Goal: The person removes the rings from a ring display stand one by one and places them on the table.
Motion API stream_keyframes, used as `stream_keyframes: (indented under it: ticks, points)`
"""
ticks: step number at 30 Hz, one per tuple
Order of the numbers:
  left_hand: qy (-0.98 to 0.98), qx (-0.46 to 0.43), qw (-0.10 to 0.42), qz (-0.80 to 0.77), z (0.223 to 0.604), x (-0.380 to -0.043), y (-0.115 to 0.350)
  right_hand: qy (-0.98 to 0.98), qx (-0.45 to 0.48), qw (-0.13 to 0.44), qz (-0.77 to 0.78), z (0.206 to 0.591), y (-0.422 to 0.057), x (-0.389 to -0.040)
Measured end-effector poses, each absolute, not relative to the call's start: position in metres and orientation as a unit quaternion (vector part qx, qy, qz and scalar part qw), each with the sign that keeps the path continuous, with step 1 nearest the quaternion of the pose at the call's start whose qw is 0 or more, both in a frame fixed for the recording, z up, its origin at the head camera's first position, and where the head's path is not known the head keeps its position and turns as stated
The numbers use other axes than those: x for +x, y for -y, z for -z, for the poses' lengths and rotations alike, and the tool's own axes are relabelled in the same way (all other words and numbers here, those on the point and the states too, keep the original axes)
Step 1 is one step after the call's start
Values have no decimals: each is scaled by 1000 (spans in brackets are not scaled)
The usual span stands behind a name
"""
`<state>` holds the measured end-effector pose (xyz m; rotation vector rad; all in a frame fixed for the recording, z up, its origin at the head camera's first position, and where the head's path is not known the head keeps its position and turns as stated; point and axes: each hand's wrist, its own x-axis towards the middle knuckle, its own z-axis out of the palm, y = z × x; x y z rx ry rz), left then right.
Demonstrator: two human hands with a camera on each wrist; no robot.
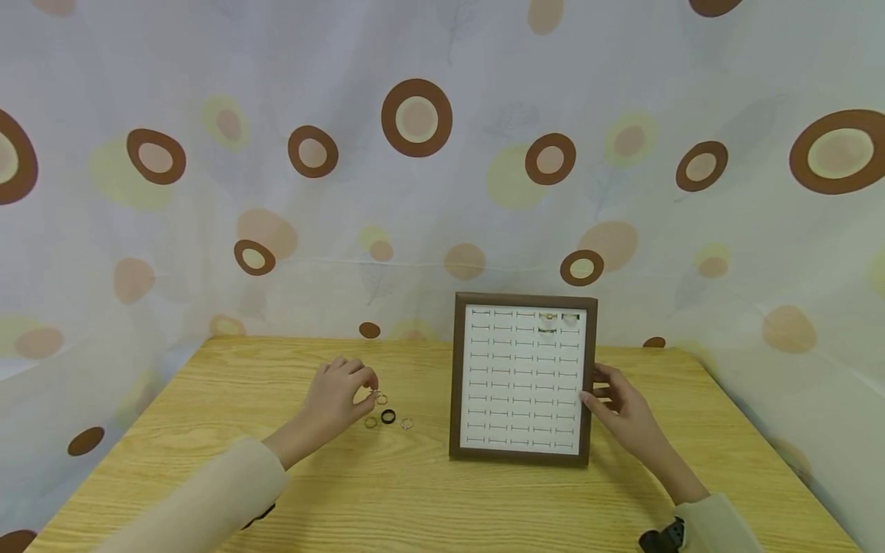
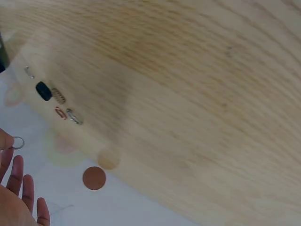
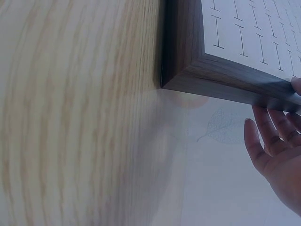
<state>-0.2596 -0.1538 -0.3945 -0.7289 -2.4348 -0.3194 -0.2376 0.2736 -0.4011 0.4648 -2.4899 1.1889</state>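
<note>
My left hand (image 1: 336, 395) pinches a thin ring (image 2: 18, 142) between thumb and fingertips, just above the table. Below it lie several loose rings, among them a black ring (image 1: 388, 416), a silver ring (image 1: 406, 423) and a gold ring (image 1: 371, 422). My right hand (image 1: 625, 411) grips the right edge of a ring display board (image 1: 523, 453), thumb on the front and fingers behind. The board stands upright, with a dark brown wooden frame and a white panel of short slots. Three rings, one a gold ring (image 1: 548, 316), sit in its upper right slots.
The board stands on a light wooden table (image 1: 387, 499), right of the loose rings. Behind the table hangs a pale curtain (image 1: 415, 200) with brown and beige circles. A dark watch (image 1: 662, 538) is on the right wrist.
</note>
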Motion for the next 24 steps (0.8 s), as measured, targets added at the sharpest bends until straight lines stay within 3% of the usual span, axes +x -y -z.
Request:
stream_keyframes:
  ticks: [11, 24]
  points:
    - [946, -209, 234, 82, 422, -262, 183, 876, 174, 183, -411, 400, -273, -236]
    - [955, -202, 204, 74, 434, -263, 192, 876, 175, 182, -412, 400, -274, -236]
